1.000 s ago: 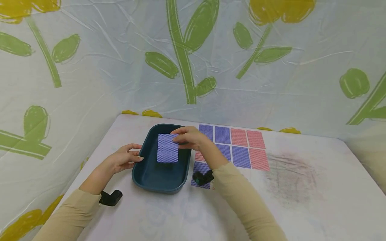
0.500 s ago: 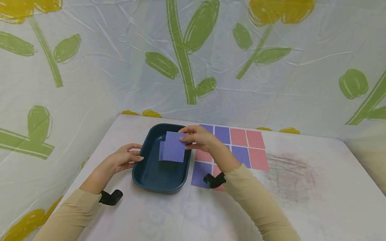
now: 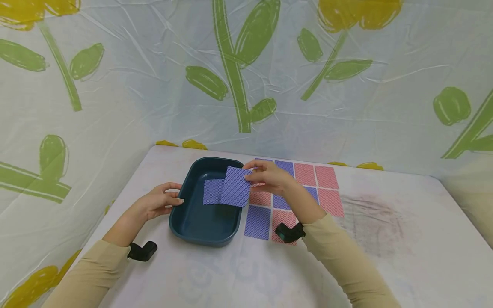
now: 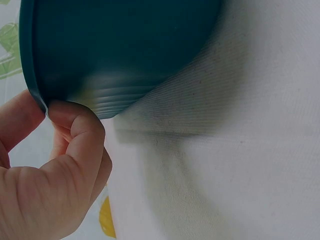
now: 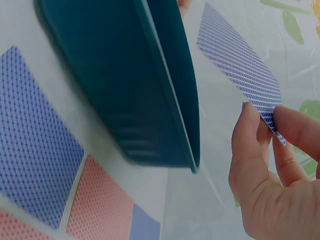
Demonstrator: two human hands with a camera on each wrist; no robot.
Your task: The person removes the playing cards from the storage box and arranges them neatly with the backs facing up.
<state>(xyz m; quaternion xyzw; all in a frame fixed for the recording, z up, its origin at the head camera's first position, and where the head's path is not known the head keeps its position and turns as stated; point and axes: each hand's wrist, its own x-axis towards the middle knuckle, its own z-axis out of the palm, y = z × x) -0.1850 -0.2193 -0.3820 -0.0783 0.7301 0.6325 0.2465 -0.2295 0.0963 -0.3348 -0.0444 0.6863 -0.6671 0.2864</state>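
Observation:
In the head view, my right hand [image 3: 268, 177] pinches a blue-backed playing card [image 3: 236, 187] by its upper right corner, over the right rim of a dark teal plastic tub [image 3: 202, 229]. The right wrist view shows that card [image 5: 240, 60] bent slightly, between thumb and fingertips, above the tub's rim. A second blue-backed card [image 3: 213, 191] lies inside the tub, partly covered by the held one. My left hand [image 3: 159, 201] grips the tub's left rim; the left wrist view has the rim [image 4: 31, 75] between its thumb and curled fingers.
Right of the tub, red- and blue-backed cards lie in rows on the white table, among them a blue one [image 3: 257, 222] and a red one [image 3: 327, 177]. My right hand and wrist hide part of them. A dark smudge [image 3: 371, 226] marks the cloth farther right.
My right hand has moved right with its card, from over the tub's middle to its right rim, uncovering the blue card inside. My left hand stays on the rim.

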